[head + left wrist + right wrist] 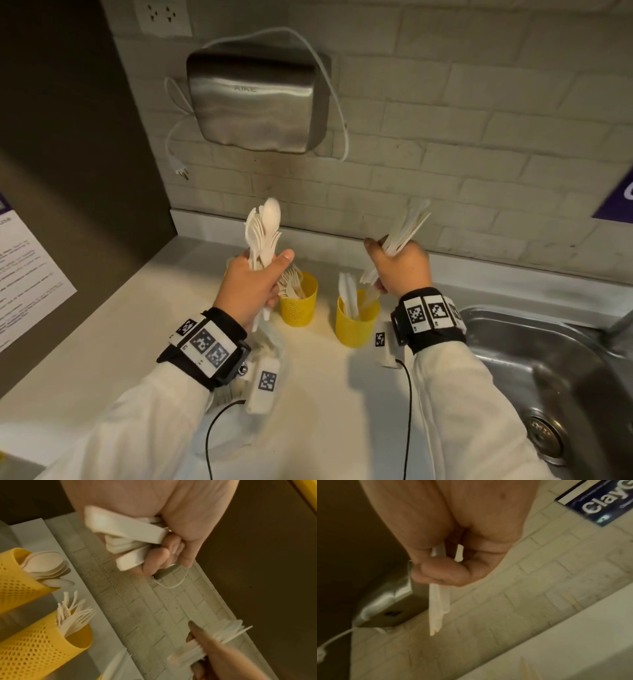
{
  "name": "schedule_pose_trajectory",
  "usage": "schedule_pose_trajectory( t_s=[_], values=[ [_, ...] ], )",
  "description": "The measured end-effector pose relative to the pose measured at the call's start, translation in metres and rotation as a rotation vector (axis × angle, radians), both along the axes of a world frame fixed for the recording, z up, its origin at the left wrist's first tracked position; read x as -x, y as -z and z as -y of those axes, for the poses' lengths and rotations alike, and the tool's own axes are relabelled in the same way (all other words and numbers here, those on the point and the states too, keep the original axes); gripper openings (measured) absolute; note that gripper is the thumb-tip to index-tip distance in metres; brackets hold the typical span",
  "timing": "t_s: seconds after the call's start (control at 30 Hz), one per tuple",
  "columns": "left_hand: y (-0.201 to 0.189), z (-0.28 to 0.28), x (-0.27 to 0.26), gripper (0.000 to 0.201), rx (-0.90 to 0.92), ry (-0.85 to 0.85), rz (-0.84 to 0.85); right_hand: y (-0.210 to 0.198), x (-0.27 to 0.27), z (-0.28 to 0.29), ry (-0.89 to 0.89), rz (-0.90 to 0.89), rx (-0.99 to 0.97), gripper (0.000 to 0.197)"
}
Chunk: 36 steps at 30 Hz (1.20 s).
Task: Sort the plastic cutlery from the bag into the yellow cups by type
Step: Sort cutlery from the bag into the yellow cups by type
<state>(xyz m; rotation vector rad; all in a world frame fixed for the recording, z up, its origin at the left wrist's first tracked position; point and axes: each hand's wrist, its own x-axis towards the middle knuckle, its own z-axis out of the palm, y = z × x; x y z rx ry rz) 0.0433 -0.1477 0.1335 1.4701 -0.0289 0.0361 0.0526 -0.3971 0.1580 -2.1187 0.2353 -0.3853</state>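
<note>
My left hand grips a bunch of white plastic spoons upright above the counter; their handles show in my fist in the left wrist view. Held up to the right, my right hand grips a bunch of white knives, also seen in the right wrist view. Below and between the hands stand a yellow perforated cup of forks and a yellow cup of knives. A third yellow cup with spoons appears in the left wrist view. The clear bag lies under my left wrist.
A steel sink is sunk into the counter at the right. A steel hand dryer hangs on the brick wall with a loose white cord and plug. A dark cabinet side with a paper notice bounds the left.
</note>
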Motion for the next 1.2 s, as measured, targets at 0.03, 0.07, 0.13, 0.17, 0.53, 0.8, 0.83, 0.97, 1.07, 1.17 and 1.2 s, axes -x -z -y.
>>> schedule_pose_trajectory(
  t_s=[0.03, 0.07, 0.13, 0.17, 0.53, 0.8, 0.83, 0.97, 1.07, 1.17, 1.2],
  values=[
    [0.002, 0.001, 0.0, 0.025, 0.023, 0.014, -0.013, 0.008, -0.003, 0.005, 0.025, -0.026, 0.02, 0.045],
    [0.004, 0.001, 0.0, 0.026, 0.037, 0.025, -0.026, 0.015, -0.007, 0.008, 0.044, -0.056, 0.028, 0.045],
    [0.008, 0.003, 0.001, 0.029, 0.046, 0.039, -0.053, 0.029, -0.013, 0.009, 0.053, -0.129, 0.04, 0.045],
    [0.01, 0.005, 0.002, 0.029, 0.049, 0.049, -0.065, 0.036, -0.015, 0.008, 0.052, -0.165, 0.05, 0.044],
    [0.015, 0.011, 0.008, 0.029, 0.032, 0.137, -0.048, 0.095, -0.027, -0.009, -0.009, -0.413, 0.226, 0.04],
    [0.008, -0.002, 0.018, 0.022, 0.031, 0.189, -0.015, 0.059, -0.019, -0.023, -0.025, -0.259, 0.417, 0.055],
    [0.008, -0.003, 0.02, 0.02, 0.039, 0.189, -0.008, 0.045, -0.016, -0.028, -0.052, -0.193, 0.382, 0.048],
    [0.01, -0.006, 0.027, 0.018, 0.132, 0.239, -0.009, -0.011, 0.006, -0.058, -0.356, 0.018, 0.041, 0.014],
    [0.015, -0.013, 0.029, 0.027, 0.275, 0.347, -0.037, -0.041, 0.029, -0.079, -0.624, 0.071, -0.107, 0.009],
    [0.014, -0.02, 0.032, 0.033, 0.418, 0.501, -0.024, -0.055, 0.043, -0.095, -0.762, 0.119, -0.203, 0.006],
    [0.013, -0.022, 0.033, 0.032, 0.433, 0.53, -0.016, -0.057, 0.045, -0.1, -0.771, 0.133, -0.231, 0.011]
  ],
)
